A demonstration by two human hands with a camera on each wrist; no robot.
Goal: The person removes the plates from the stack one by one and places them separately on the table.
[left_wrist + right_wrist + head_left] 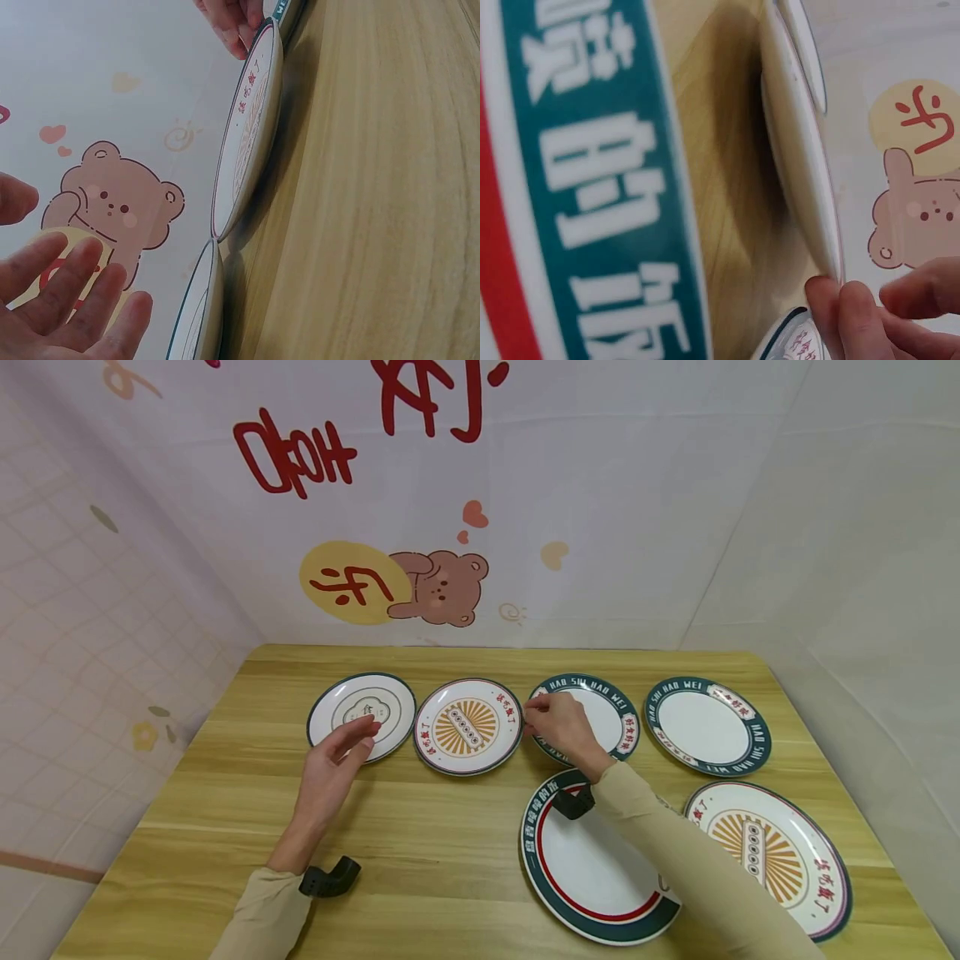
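Note:
On the left, my left hand (333,768) hovers over the near edge of a white plate with a thin dark rim (330,718), fingers spread and holding nothing. The fingertips of my right hand (562,727) touch the right edge of a small sunburst plate (465,727). In the right wrist view, two fingertips (855,300) meet that plate's rim (810,187), while the thumb stays apart from it. Beneath the right hand lies a green-rimmed plate with white lettering (603,710), partly hidden. The sunburst plate sits beside the thin-rimmed one, their edges nearly touching.
Another green-rimmed plate (705,727) lies at the back right. Nearer are a large plate with a red ring (592,868) and a larger sunburst plate (802,868), both partly under the right sleeve. A printed cloth wall (600,485) stands behind the wooden table (420,877).

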